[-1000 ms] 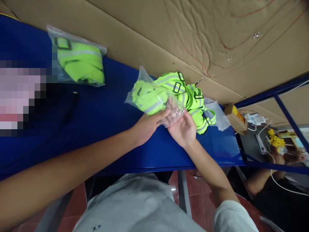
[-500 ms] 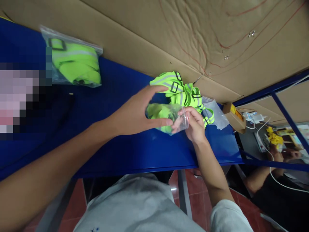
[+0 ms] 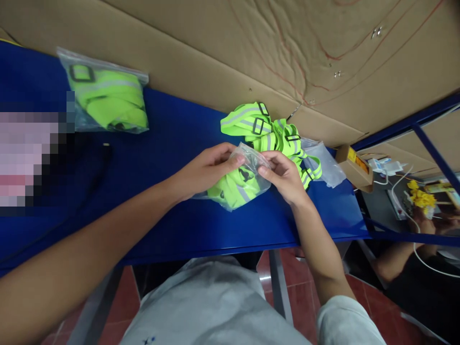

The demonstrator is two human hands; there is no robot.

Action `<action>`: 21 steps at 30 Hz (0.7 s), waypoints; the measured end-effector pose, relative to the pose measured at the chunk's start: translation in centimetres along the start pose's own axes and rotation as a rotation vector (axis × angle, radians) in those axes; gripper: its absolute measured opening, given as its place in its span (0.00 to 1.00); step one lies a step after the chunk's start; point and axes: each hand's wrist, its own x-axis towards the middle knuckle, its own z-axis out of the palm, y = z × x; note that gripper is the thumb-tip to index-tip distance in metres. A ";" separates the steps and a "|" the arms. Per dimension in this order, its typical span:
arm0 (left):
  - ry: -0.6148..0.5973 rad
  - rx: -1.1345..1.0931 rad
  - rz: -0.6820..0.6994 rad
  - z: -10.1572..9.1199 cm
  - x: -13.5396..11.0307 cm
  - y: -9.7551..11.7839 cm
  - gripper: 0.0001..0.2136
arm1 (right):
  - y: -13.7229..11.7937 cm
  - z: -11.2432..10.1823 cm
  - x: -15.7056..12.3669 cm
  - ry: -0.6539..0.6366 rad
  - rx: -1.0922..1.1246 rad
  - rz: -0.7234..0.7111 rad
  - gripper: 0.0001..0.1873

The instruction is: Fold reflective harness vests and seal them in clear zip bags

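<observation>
A clear zip bag [image 3: 235, 189] with folded neon-yellow reflective straps inside is held above the blue table [image 3: 172, 225]. My left hand [image 3: 212, 167] pinches the bag's upper left edge between thumb and fingers. At its upper right edge, my right hand [image 3: 283, 175] grips the plastic the same way. Just behind the hands lies a loose heap of neon-yellow reflective straps [image 3: 266, 139] with black buckles. An empty-looking clear bag [image 3: 327, 165] lies to the right of that heap.
Another bagged strap bundle [image 3: 109, 98] leans by the cardboard wall [image 3: 179, 62] at the left. A small cardboard box [image 3: 354, 167] stands at the table's right end. Beyond a blue frame [image 3: 436, 153], another person's hands hold something yellow. A pixelated patch covers the far left.
My left hand, spread beside the bag before, has closed on its edge. The bag has turned, its opening edge now facing up between both hands.
</observation>
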 end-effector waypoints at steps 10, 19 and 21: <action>0.019 -0.034 -0.040 0.0 -0.3 0.2 0.24 | -0.1 -0.4 0.2 0.077 -0.062 -0.144 0.16; -0.042 -0.029 -0.053 0.5 -1.1 0.7 0.34 | -1.2 -1.1 -0.5 0.008 -0.122 -0.080 0.18; -0.105 -0.046 -0.086 1.0 -1.2 0.2 0.37 | -1.1 -0.8 -0.6 -0.140 -0.066 -0.039 0.17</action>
